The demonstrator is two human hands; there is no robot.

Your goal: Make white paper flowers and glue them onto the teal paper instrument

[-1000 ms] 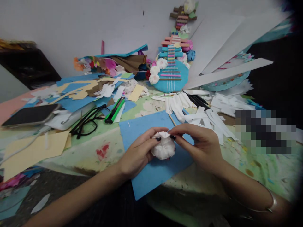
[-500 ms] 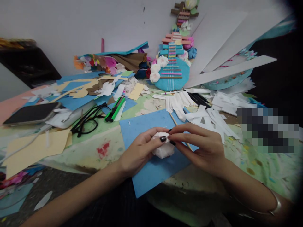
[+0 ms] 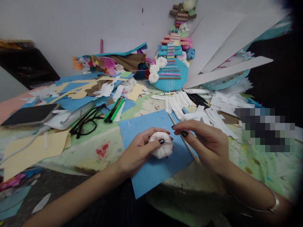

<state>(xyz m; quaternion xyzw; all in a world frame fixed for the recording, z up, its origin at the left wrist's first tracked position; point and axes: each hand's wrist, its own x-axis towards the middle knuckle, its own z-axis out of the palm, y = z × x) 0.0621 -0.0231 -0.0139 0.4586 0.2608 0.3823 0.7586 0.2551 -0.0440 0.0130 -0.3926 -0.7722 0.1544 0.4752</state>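
Note:
My left hand [image 3: 140,148] holds a round, pleated white paper flower [image 3: 163,150], its thumb resting on the top and its fingers curled behind. To the right, my right hand [image 3: 201,138] is off the flower. Its index finger and thumb are a little apart, with nothing visible between them; the other fingers are partly hidden. Beneath both hands lies a blue sheet [image 3: 144,186] at the table's front edge. A thin wooden stick [image 3: 188,146] slants across that sheet, close under my right fingertips.
White paper strips [image 3: 180,102] lie behind the sheet, near black pens [image 3: 196,99]. A green cutter [image 3: 115,110], black glasses [image 3: 88,121] and a phone [image 3: 29,114] are on the left. A blue paper guitar [image 3: 171,75] with white flowers leans on the wall.
My right hand has let go of the white flower and drawn back to the right, its fingers parting. The flower, still in my left hand, now shows more of its pleated side.

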